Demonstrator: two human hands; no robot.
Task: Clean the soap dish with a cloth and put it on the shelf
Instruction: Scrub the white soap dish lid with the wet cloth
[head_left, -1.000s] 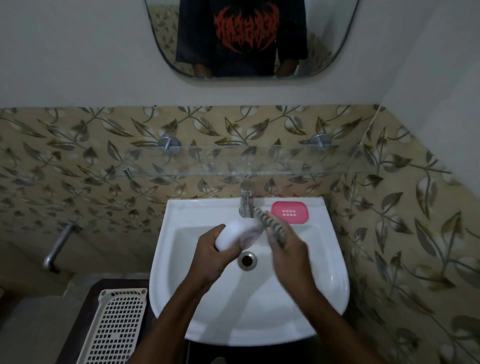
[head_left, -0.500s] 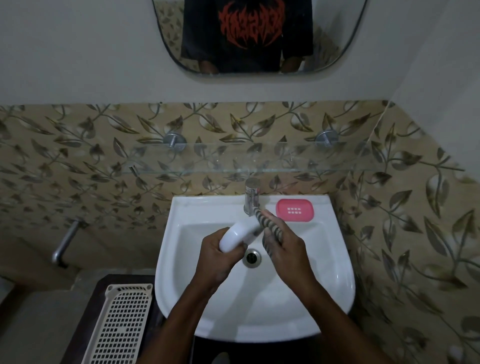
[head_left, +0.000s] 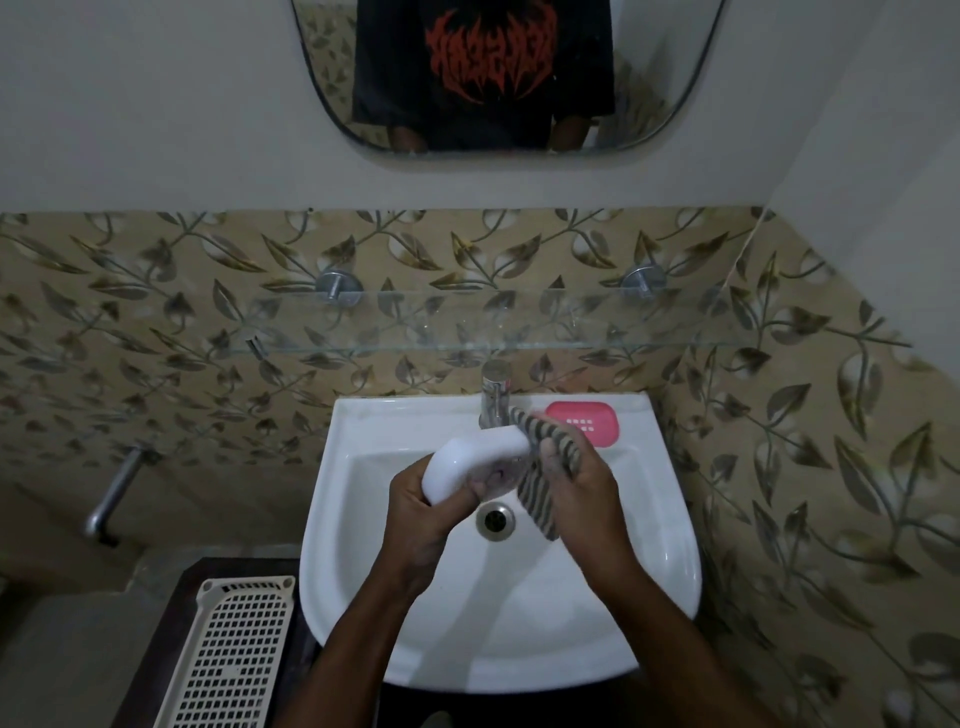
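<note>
Soap dish: We see the white oval soap dish (head_left: 467, 457) held in the air over the sink (head_left: 343, 447). It is above and a little left of the drain (head_left: 496, 519), and it tilts so that its right end rises toward the faucet (head_left: 496, 389).
Left hand: Our left hand (head_left: 418, 514) grips the dish by its lower left end. The thumb lies on the near side, and the fingers (head_left: 483, 488) curl round beneath, their tips showing on the underside.
Right hand: Our right hand (head_left: 587, 499) holds the striped cloth (head_left: 540, 499), its fingers bent and closed on the fabric.
Cloth: It has grey and pale stripes and is draped over the right fingers. One end hangs down just beside the drain and the other pokes up near the foot of the faucet. It is pressed against the dish's right end.
Dish and fingers: The dish sits between our two hands, with the left fingers under it and the cloth-covered right fingers touching its right end.
Pink tray: A pink slotted tray (head_left: 584, 423) lies flat on the sink's back rim, just right of the faucet and apart from the white dish.
Shelf: A glass shelf (head_left: 415, 327) on two round metal mounts runs across the leaf-patterned tiles above the sink.
Mirror: The mirror (head_left: 649, 78) above reflects a black shirt with a red print.
Lower left: A cream perforated basket (head_left: 234, 654) rests on a dark table (head_left: 156, 623), and a metal pipe (head_left: 111, 499) juts from the wall beyond it.
</note>
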